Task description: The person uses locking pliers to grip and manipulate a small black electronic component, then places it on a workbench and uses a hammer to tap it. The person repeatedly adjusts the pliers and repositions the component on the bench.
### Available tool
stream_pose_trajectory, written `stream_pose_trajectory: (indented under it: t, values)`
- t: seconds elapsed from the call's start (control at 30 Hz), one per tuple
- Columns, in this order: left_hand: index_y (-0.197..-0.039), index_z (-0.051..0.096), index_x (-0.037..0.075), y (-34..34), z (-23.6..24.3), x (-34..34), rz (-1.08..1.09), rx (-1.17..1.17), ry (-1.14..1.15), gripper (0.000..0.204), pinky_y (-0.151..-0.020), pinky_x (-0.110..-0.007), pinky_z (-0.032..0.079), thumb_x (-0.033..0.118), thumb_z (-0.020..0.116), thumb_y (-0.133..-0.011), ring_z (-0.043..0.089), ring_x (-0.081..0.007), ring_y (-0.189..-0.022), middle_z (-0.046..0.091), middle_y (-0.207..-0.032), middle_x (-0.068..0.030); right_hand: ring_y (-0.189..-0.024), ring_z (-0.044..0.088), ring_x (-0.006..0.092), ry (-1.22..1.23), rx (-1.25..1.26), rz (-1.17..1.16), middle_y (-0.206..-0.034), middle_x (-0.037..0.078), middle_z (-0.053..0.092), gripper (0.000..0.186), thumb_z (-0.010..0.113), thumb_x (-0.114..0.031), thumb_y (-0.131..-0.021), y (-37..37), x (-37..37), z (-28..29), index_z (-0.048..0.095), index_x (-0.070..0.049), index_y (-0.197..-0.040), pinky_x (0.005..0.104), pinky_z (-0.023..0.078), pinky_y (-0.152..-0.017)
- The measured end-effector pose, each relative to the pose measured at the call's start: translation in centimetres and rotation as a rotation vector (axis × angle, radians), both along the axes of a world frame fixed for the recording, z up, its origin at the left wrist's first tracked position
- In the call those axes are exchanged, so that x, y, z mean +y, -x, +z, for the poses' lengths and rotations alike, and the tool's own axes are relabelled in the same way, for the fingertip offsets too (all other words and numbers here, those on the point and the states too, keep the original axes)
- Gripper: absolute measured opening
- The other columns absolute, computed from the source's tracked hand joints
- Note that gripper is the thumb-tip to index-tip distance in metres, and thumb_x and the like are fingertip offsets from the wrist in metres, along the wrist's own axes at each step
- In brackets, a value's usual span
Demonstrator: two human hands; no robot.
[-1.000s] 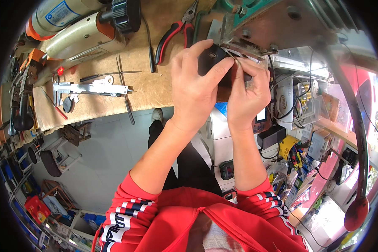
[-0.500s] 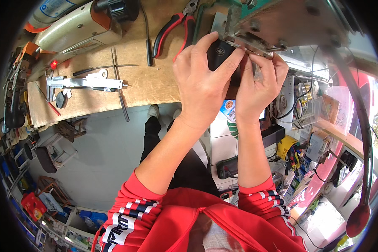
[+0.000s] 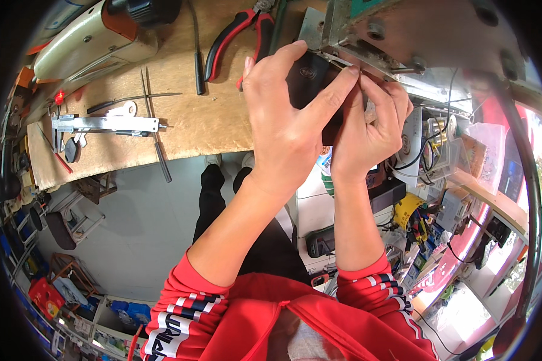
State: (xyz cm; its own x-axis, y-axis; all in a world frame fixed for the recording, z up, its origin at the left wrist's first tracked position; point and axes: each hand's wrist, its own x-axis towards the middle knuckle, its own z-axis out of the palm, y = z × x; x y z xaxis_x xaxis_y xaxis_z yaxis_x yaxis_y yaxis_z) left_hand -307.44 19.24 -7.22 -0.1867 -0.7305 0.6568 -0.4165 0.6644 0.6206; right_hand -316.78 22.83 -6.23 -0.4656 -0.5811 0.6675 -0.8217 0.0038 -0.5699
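Observation:
A black leather-like piece [image 3: 307, 75] with a small oval mark lies under the edge of a metal machine block [image 3: 367, 57]. My left hand [image 3: 286, 120] is wrapped over it, index finger on its far edge and thumb stretched to its right end. My right hand [image 3: 367, 123] is closed at that right end, fingertips curled close to my left thumb just below the block. Whatever sits between the right fingertips is hidden. Part of the black piece drops down between my hands.
On the wooden bench [image 3: 193, 129] left of my hands lie red-and-black pliers [image 3: 235, 42], a caliper [image 3: 108, 124] and several thin files. A cream machine [image 3: 96, 45] stands at the far left. A bent metal lever [image 3: 527, 180] curves down on the right, beside cluttered shelves.
The bench and its tools have shifted left in the picture, while the machine block appears larger. Both hands stay at the black piece, with my left thumb a little further right.

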Motion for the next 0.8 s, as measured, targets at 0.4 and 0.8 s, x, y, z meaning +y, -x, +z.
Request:
stream_pose_trajectory:
  t: [0.4,0.8]
  values:
    - [-0.102,0.073,0.014,-0.4,-0.2,-0.3,-0.029,0.069,0.132,0.030,-0.088,-0.035,0.043,0.005,0.063,-0.075,0.047,-0.0298,-0.110,0.040,-0.125,-0.0157,-0.098,0.050,0.0232,0.126,-0.102,0.073,-0.109,0.011,0.054,0.028,0.070,0.009,-0.065,-0.8,0.6,-0.4,0.070,-0.006,-0.089,0.0316,0.040,-0.085]
    - [-0.096,0.074,0.012,-1.6,0.0,-1.0,-0.076,0.154,0.262,0.026,-0.073,-0.028,0.048,-0.001,0.070,-0.074,0.057,-0.0236,-0.090,0.035,-0.128,-0.0164,-0.092,0.051,0.0214,0.100,-0.076,0.117,-0.101,0.011,0.055,0.029,0.071,0.006,-0.065,-2.1,1.9,1.5,0.071,-0.006,-0.091,0.0289,0.041,-0.076]
